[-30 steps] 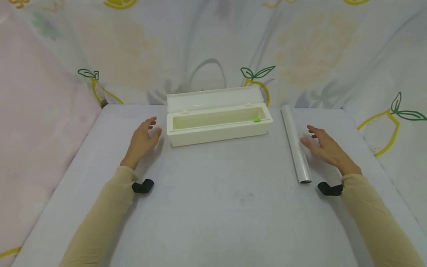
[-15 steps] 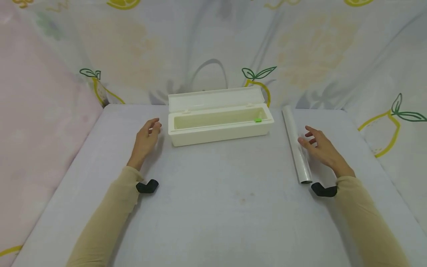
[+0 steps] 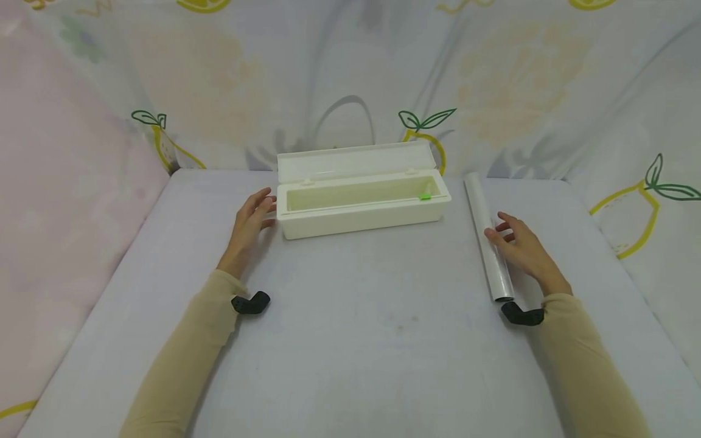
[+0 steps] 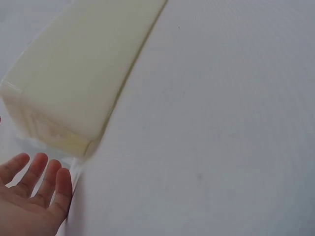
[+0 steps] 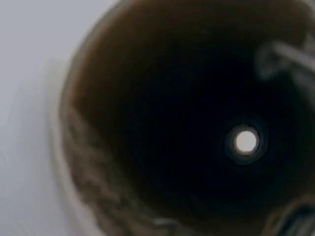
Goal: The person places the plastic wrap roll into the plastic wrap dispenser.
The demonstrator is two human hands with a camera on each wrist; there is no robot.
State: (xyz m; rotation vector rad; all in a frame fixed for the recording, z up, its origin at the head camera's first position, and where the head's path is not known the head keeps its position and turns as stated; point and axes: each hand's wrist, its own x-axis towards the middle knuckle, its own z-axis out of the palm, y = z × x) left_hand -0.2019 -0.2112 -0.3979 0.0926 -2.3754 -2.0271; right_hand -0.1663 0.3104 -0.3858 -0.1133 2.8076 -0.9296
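A cream plastic-wrap dispenser box (image 3: 361, 220) stands at the back centre, its lid (image 3: 356, 163) tipped back and its long trough bare. My left hand (image 3: 249, 228) is at the box's left end, fingertips right beside the end wall; the left wrist view shows these fingers (image 4: 37, 172) spread and relaxed. To the right lies a glossy roll of plastic wrap (image 3: 484, 237), pointing away from me. Over its right side hovers my right hand (image 3: 523, 252), thumb overlapping the roll and fingers loosely bent. The right wrist view looks into the roll's hollow core (image 5: 98, 182); no fingers show there.
A small green slider (image 3: 425, 197) sits on the box's front rim near the right. White cloth covers the table (image 3: 356, 340). A lemon-print curtain (image 3: 230, 79) hangs behind and at the sides.
My left hand has moved right to the box's left end. My right hand has shifted left over the roll. The box and roll lie where they were.
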